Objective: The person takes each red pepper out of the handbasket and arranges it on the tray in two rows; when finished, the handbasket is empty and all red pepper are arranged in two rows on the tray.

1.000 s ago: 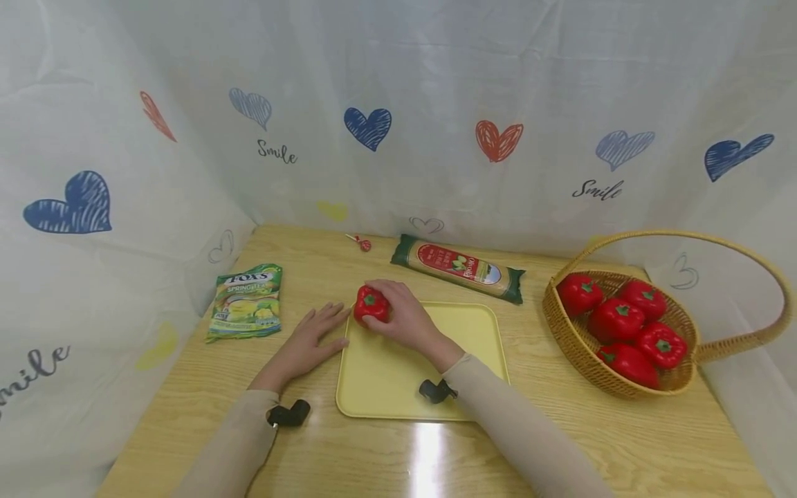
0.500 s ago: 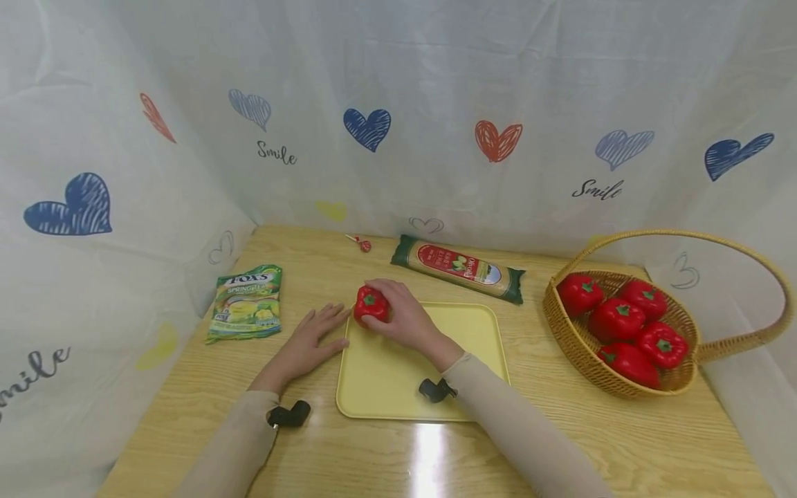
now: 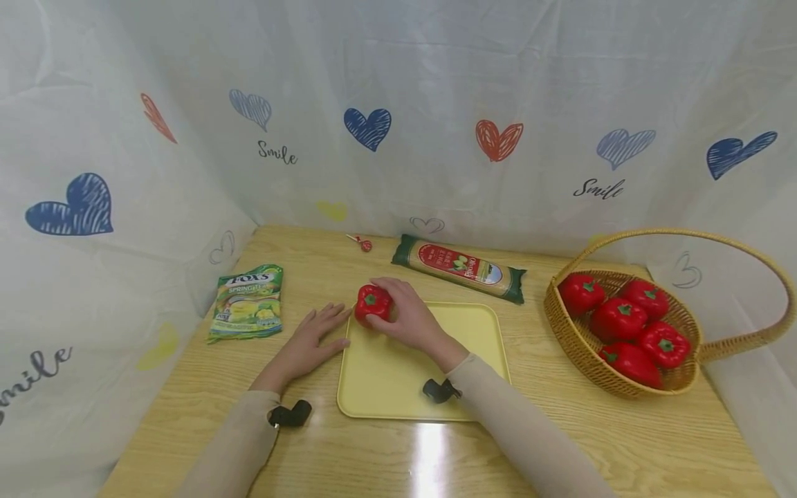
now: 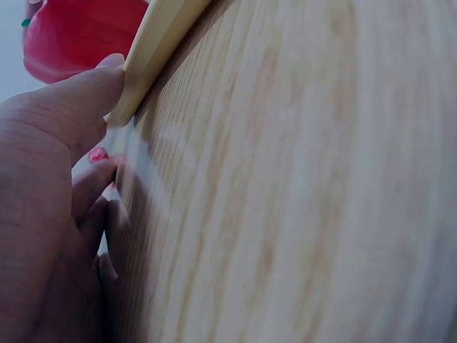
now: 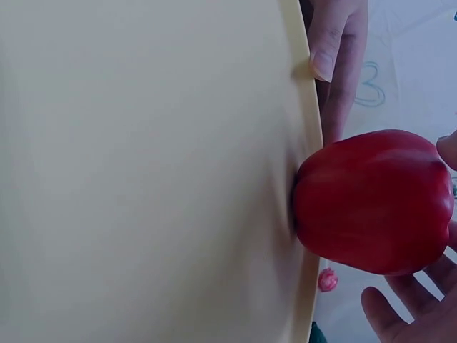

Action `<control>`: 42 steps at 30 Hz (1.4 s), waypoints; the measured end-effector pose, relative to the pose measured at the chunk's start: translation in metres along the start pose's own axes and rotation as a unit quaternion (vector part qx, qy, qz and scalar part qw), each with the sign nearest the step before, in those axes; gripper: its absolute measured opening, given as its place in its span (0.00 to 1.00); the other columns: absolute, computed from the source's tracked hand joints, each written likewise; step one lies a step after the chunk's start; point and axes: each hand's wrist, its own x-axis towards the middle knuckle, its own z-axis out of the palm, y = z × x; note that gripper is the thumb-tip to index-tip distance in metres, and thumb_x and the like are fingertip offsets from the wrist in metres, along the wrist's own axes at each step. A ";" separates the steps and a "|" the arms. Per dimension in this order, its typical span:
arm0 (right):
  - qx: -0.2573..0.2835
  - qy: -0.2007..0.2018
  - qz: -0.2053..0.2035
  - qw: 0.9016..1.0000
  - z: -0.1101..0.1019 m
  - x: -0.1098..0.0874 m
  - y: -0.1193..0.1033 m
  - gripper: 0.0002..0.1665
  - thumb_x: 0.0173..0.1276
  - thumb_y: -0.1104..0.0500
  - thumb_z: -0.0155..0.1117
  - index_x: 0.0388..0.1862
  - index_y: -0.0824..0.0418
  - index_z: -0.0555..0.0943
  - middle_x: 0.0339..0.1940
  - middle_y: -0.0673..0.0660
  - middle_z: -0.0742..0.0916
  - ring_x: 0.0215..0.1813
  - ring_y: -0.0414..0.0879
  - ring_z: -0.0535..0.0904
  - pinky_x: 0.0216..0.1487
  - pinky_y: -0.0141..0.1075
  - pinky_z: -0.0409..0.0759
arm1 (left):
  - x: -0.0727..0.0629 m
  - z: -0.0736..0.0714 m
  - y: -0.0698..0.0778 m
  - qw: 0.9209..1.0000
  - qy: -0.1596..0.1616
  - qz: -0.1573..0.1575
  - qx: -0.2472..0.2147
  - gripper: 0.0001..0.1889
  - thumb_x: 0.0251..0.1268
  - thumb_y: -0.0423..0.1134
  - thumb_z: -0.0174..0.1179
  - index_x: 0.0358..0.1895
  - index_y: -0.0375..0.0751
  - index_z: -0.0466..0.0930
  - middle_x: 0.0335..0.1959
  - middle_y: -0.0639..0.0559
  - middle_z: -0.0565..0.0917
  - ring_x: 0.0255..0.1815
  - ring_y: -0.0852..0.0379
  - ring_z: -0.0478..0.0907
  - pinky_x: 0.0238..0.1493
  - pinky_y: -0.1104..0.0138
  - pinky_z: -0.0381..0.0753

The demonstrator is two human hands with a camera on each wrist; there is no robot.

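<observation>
A red bell pepper (image 3: 372,305) with a green stem stands upright at the far left corner of the pale yellow tray (image 3: 386,387). Around its top my right hand (image 3: 411,319) curls, thumb on the near side and fingers on the far side. In the right wrist view the pepper (image 5: 375,204) meets the tray, and one fingertip sits apart from it. My left hand (image 3: 308,346) lies with spread fingers on the table beside the tray. Its thumb touches the tray's left rim, as the left wrist view shows.
A wicker basket (image 3: 560,339) with several red peppers stands at the right, its handle arching high. Behind the tray lie a spaghetti pack (image 3: 461,268) and a lollipop (image 3: 365,245). A green candy bag (image 3: 246,304) lies at the left. A curtain backs the table.
My right hand and the pepper have shifted very slightly to the right within the last half second. The left hand stays in place against the tray.
</observation>
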 end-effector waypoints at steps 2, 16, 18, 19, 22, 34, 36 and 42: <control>0.000 0.003 -0.001 1.000 -0.002 -0.001 0.001 0.40 0.68 0.46 0.70 0.76 0.54 0.69 0.74 0.55 0.74 0.76 0.52 0.66 0.74 0.50 0.69 | 0.000 0.000 0.000 1.000 0.000 -0.001 -0.003 0.34 0.74 0.51 0.60 0.78 0.46 0.64 0.79 0.43 0.62 0.82 0.41 0.49 0.81 0.44 0.36; -0.018 0.013 -0.001 1.000 -0.011 -0.011 0.010 0.41 0.67 0.44 0.70 0.75 0.55 0.70 0.74 0.54 0.75 0.77 0.51 0.65 0.76 0.51 0.65 | 0.000 0.001 -0.001 1.000 0.000 -0.006 -0.003 0.34 0.74 0.52 0.60 0.78 0.47 0.64 0.79 0.44 0.62 0.83 0.42 0.49 0.81 0.45 0.37; -0.018 0.014 0.002 1.000 -0.013 -0.013 0.010 0.41 0.67 0.45 0.71 0.76 0.55 0.70 0.74 0.54 0.75 0.77 0.52 0.65 0.76 0.51 0.65 | 0.000 0.001 -0.001 1.000 0.000 -0.006 -0.002 0.34 0.74 0.52 0.60 0.79 0.47 0.64 0.79 0.44 0.62 0.83 0.42 0.49 0.81 0.45 0.37; -0.019 0.016 0.002 1.000 -0.015 -0.014 0.010 0.41 0.67 0.45 0.71 0.76 0.55 0.70 0.74 0.55 0.75 0.77 0.52 0.66 0.76 0.51 0.65 | 0.001 0.001 -0.001 1.000 0.000 -0.005 -0.002 0.34 0.74 0.52 0.60 0.79 0.47 0.64 0.79 0.44 0.62 0.83 0.42 0.49 0.81 0.45 0.37; -0.020 0.019 0.002 1.000 -0.018 -0.018 0.011 0.41 0.67 0.46 0.72 0.76 0.54 0.70 0.74 0.55 0.75 0.77 0.53 0.66 0.76 0.51 0.66 | 0.001 0.001 -0.001 1.000 0.002 -0.004 -0.003 0.34 0.74 0.52 0.60 0.78 0.47 0.64 0.79 0.43 0.62 0.82 0.41 0.49 0.81 0.45 0.37; -0.020 0.024 0.002 1.000 -0.025 -0.030 0.018 0.37 0.70 0.48 0.69 0.75 0.55 0.70 0.71 0.55 0.77 0.70 0.51 0.73 0.71 0.49 0.72 | -0.001 0.002 -0.002 1.000 0.010 0.006 0.007 0.34 0.75 0.52 0.60 0.78 0.45 0.65 0.79 0.42 0.62 0.82 0.40 0.50 0.81 0.45 0.38; -0.020 0.022 0.002 1.000 -0.027 -0.032 0.019 0.37 0.71 0.48 0.68 0.75 0.55 0.70 0.71 0.55 0.77 0.70 0.51 0.73 0.71 0.49 0.73 | -0.001 0.002 -0.002 1.000 0.012 0.010 0.006 0.34 0.74 0.51 0.60 0.78 0.44 0.65 0.79 0.41 0.62 0.82 0.39 0.51 0.81 0.44 0.38; -0.024 0.021 0.003 0.999 -0.032 -0.040 0.021 0.37 0.70 0.48 0.68 0.74 0.57 0.71 0.70 0.55 0.77 0.69 0.51 0.73 0.70 0.50 0.74 | -0.001 0.001 0.001 1.000 0.011 0.009 0.001 0.34 0.74 0.51 0.61 0.78 0.44 0.64 0.79 0.40 0.62 0.82 0.39 0.50 0.81 0.43 0.38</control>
